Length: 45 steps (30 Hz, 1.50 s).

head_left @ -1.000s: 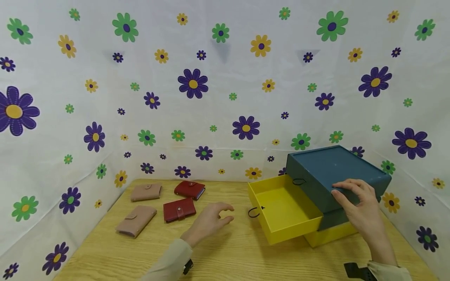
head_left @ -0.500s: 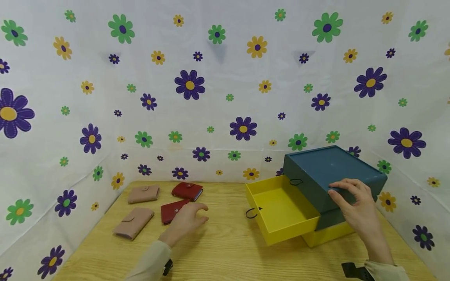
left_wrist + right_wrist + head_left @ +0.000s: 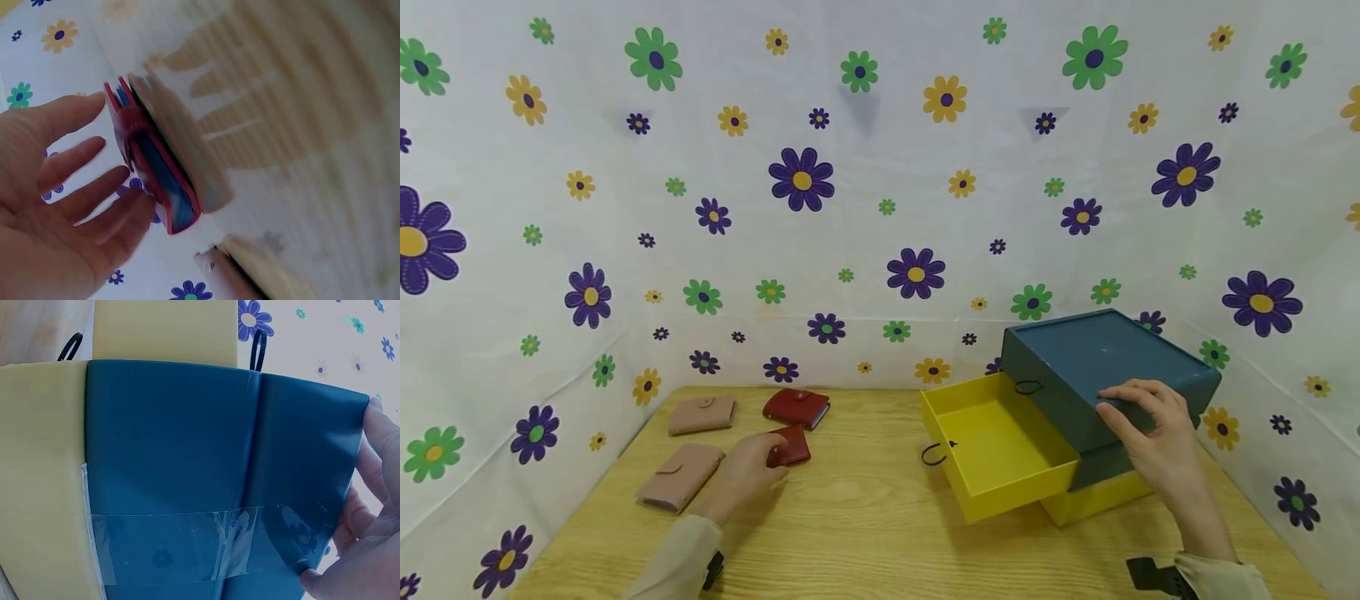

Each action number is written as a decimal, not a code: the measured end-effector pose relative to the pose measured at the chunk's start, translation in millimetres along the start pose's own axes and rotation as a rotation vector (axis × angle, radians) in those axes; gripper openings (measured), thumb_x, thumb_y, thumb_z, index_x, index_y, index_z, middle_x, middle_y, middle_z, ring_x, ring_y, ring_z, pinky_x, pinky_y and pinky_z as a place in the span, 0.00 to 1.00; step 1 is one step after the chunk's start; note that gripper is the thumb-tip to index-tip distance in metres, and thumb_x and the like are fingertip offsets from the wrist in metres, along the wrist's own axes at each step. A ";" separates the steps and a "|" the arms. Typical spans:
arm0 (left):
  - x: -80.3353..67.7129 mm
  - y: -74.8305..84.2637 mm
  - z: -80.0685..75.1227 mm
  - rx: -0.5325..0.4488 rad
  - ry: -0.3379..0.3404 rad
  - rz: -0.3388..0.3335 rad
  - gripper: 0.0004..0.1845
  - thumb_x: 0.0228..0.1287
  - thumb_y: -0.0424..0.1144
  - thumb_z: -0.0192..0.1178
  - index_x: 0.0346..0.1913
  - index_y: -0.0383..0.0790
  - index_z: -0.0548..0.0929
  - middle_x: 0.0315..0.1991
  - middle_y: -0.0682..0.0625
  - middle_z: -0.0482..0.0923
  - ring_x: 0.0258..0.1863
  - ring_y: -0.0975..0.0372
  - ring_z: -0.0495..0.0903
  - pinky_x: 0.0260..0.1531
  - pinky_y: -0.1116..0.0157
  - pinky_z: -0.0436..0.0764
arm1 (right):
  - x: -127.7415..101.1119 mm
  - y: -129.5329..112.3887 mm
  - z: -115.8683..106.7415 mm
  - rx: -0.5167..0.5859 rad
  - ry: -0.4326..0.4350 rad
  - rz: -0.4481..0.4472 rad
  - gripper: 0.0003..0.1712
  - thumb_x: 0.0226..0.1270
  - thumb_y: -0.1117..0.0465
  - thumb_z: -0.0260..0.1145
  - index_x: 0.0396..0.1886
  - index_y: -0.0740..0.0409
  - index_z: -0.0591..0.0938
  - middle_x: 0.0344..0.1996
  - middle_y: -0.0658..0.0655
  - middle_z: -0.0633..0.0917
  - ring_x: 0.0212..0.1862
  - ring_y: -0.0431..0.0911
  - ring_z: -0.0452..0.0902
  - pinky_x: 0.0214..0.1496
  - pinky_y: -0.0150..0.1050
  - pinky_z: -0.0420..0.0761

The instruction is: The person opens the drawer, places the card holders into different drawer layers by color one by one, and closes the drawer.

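My left hand (image 3: 747,469) is at a dark red snap-strap card holder (image 3: 792,446) on the table, partly covering it in the head view. In the left wrist view the fingers are spread beside the red holder's edge (image 3: 164,178), not closed round it. My right hand (image 3: 1157,433) rests on the top edge of a teal drawer box (image 3: 1105,354). Its fingertips touch that edge in the right wrist view. One yellow drawer (image 3: 1000,442) is pulled out from the box, and its inside shows bare.
Another red card holder (image 3: 796,407) lies behind the first one. Two pink card holders (image 3: 702,415) lie to the left. A lower yellow drawer (image 3: 1093,502) sits under the open one. Black loop pulls (image 3: 933,454) stick out from the drawer fronts. A flowered cloth (image 3: 865,167) surrounds the wooden table (image 3: 880,542).
My left hand has moved left from mid-table to the nearer red card holder. My right hand stays on the box. The head view has shifted slightly.
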<state>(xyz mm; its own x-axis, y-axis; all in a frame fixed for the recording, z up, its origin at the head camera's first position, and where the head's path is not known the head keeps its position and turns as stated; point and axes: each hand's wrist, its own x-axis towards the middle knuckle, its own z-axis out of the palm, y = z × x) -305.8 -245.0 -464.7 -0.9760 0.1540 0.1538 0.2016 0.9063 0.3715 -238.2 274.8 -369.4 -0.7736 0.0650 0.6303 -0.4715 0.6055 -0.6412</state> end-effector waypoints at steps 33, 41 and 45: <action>22.2 -13.4 -20.8 0.065 -0.238 -0.089 0.16 0.42 0.30 0.73 0.34 0.38 0.77 0.29 0.49 0.75 0.30 0.57 0.71 0.32 0.61 0.72 | 2.1 1.4 -1.6 -0.014 0.006 -0.018 0.11 0.66 0.65 0.67 0.46 0.65 0.84 0.51 0.62 0.74 0.63 0.62 0.57 0.58 0.68 0.55; 20.7 -11.5 -21.0 0.053 -0.265 -0.080 0.21 0.41 0.32 0.77 0.38 0.38 0.77 0.35 0.48 0.78 0.34 0.57 0.73 0.38 0.59 0.75 | 0.6 2.2 -0.4 -0.014 0.027 -0.023 0.10 0.65 0.66 0.67 0.45 0.64 0.84 0.48 0.59 0.74 0.62 0.61 0.57 0.58 0.67 0.55; 19.0 -14.3 -20.6 0.055 -0.266 -0.082 0.23 0.42 0.35 0.79 0.40 0.40 0.76 0.38 0.46 0.79 0.37 0.57 0.75 0.41 0.56 0.77 | 0.6 1.7 0.9 -0.011 0.028 -0.037 0.10 0.66 0.66 0.67 0.45 0.65 0.84 0.47 0.55 0.73 0.61 0.59 0.57 0.57 0.66 0.56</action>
<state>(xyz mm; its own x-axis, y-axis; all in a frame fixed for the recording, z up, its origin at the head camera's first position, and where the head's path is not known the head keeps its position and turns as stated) -325.5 -263.2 -448.2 -0.9775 0.1712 -0.1234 0.1238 0.9388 0.3215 -239.8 275.1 -370.4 -0.7436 0.0645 0.6656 -0.4947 0.6165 -0.6125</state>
